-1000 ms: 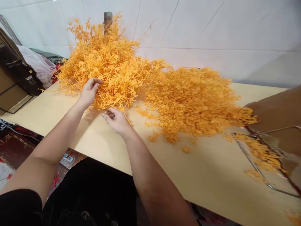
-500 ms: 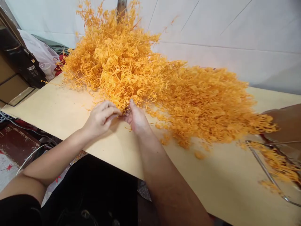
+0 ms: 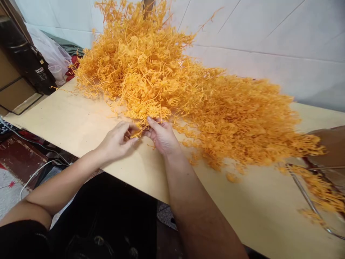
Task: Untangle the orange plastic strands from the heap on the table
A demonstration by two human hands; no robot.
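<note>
Up front, an orange sprig (image 3: 140,129) lies between two bare hands above a pale table (image 3: 145,180); the right hand (image 3: 163,138) grasps it between thumb and fingers; the left hand (image 3: 118,140) curls around its lower tip, whether pinching cannot be told; only this bit is in hand, a bright heap (image 3: 151,68) at 12 o'clock and a darker heap (image 3: 250,122) at 3 o'clock lying loose; how much is done does not show; a metal frame (image 3: 306,198) rests at 4 o'clock
</note>
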